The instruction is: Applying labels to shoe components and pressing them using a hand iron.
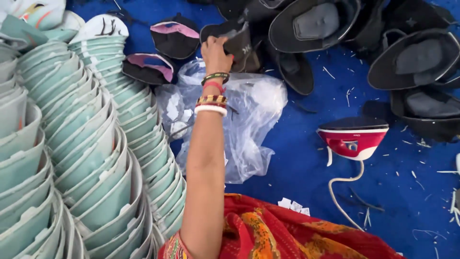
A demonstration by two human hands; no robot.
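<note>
My left hand (215,53) reaches far forward, its fingers closed on the edge of a black cap (238,41) lying on the blue cloth. Several bangles ring the wrist. The cap sits at the near edge of a pile of black caps (311,24) that are turned inside up. Under my forearm lies a crumpled clear plastic bag (251,120). My right hand is out of sight.
Long rows of nested pale green caps (91,144) fill the left side. Two black caps with pink lining (175,36) lie beside them. A red and white iron (353,138) with a white cord stands at the right. More black caps (417,57) lie at the top right. My red patterned garment (287,235) covers the bottom.
</note>
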